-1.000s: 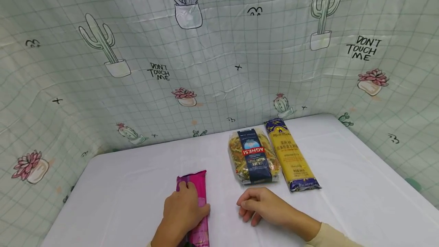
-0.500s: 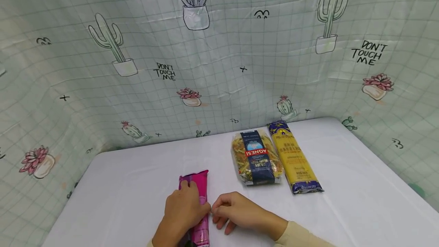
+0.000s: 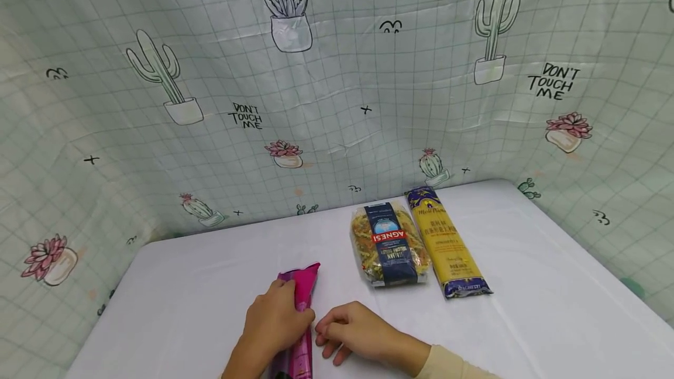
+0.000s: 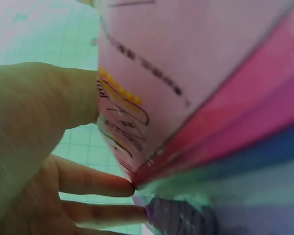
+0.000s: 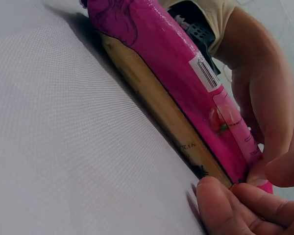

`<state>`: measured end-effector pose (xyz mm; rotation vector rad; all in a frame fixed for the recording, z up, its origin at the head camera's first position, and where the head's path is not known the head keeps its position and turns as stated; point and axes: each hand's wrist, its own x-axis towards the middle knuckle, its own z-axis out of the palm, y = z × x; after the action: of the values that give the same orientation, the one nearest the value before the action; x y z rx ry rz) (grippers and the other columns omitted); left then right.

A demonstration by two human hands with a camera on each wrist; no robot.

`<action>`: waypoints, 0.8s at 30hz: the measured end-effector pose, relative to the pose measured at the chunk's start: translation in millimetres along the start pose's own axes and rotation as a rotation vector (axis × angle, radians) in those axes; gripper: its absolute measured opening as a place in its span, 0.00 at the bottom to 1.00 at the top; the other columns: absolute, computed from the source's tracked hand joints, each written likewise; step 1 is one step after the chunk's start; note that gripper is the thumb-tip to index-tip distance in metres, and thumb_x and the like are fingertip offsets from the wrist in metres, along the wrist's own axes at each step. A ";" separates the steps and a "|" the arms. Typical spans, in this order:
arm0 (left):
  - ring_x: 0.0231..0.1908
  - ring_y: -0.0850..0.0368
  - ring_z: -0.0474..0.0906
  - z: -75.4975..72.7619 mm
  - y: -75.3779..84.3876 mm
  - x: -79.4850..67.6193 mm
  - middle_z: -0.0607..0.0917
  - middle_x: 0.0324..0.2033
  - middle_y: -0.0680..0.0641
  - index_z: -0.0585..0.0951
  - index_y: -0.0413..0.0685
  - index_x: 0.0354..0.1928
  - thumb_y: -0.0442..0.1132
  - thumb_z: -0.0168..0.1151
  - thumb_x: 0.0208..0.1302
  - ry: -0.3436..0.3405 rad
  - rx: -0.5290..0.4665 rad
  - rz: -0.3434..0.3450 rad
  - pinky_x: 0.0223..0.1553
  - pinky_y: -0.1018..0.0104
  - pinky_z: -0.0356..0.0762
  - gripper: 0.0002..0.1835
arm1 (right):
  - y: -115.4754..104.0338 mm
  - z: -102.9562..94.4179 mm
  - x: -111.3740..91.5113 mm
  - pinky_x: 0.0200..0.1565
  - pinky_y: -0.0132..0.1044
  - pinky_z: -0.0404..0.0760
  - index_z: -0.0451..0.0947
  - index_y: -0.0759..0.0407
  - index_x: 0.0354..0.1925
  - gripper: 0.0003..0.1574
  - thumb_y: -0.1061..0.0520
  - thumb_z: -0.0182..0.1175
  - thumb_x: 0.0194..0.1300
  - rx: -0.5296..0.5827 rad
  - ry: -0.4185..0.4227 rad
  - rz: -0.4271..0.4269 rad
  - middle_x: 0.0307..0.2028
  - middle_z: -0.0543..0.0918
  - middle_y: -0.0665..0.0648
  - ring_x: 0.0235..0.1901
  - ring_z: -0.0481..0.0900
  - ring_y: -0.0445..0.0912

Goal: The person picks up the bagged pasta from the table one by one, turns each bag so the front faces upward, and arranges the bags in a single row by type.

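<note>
In the head view, a long pink pasta packet [image 3: 304,285] lies at the front of the table, tilted up along its side. My left hand [image 3: 279,316] grips it from above, with the thumb on its right side and the fingers over its far part. The left wrist view shows the packet's printed pink face [image 4: 186,54] close up. Just right of the packet is my right hand [image 3: 360,332], loosely curled and holding nothing. In the right wrist view, its fingertips [image 5: 213,196] sit right at the packet's lower edge, beside a see-through strip [image 5: 161,112] showing straw-coloured contents.
A clear Agnesi bag of coloured pasta twists [image 3: 389,244] lies farther back, right of centre. Next to it is a yellow and blue spaghetti packet [image 3: 447,241]. A cactus-print curtain [image 3: 337,75] hangs behind the white-covered table [image 3: 210,285].
My right hand has moved left, up to the packet's side. My left hand keeps its grip, and the packet has tipped from lying flatter toward its edge.
</note>
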<state>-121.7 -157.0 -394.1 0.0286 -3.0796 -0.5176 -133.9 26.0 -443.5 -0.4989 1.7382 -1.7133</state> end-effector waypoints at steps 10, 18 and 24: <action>0.38 0.52 0.79 -4.4 -9.2 8.3 0.82 0.53 0.37 0.81 0.36 0.58 0.41 0.72 0.51 -0.032 -0.277 -0.004 0.34 0.55 0.83 0.30 | 1.0 0.4 0.6 0.28 0.35 0.84 0.81 0.70 0.46 0.13 0.62 0.54 0.70 0.021 0.011 0.003 0.35 0.86 0.58 0.29 0.85 0.45; 0.29 0.55 0.80 -2.8 -18.4 14.0 0.79 0.57 0.36 0.78 0.39 0.63 0.32 0.66 0.55 -0.130 -0.725 -0.106 0.29 0.60 0.83 0.29 | 0.1 -1.4 0.4 0.30 0.35 0.84 0.80 0.68 0.48 0.14 0.61 0.53 0.72 0.045 0.010 0.043 0.37 0.86 0.58 0.31 0.85 0.45; 0.38 0.51 0.81 2.4 -20.4 18.0 0.74 0.63 0.34 0.78 0.39 0.62 0.34 0.65 0.59 -0.125 -0.861 -0.155 0.34 0.58 0.85 0.27 | -2.2 -0.9 -0.6 0.30 0.39 0.85 0.80 0.68 0.51 0.17 0.58 0.54 0.72 0.065 0.046 0.046 0.36 0.86 0.58 0.30 0.86 0.48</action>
<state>-139.4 -175.8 -402.8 0.2238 -2.6856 -1.8362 -134.5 26.9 -441.3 -0.3904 1.7065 -1.7554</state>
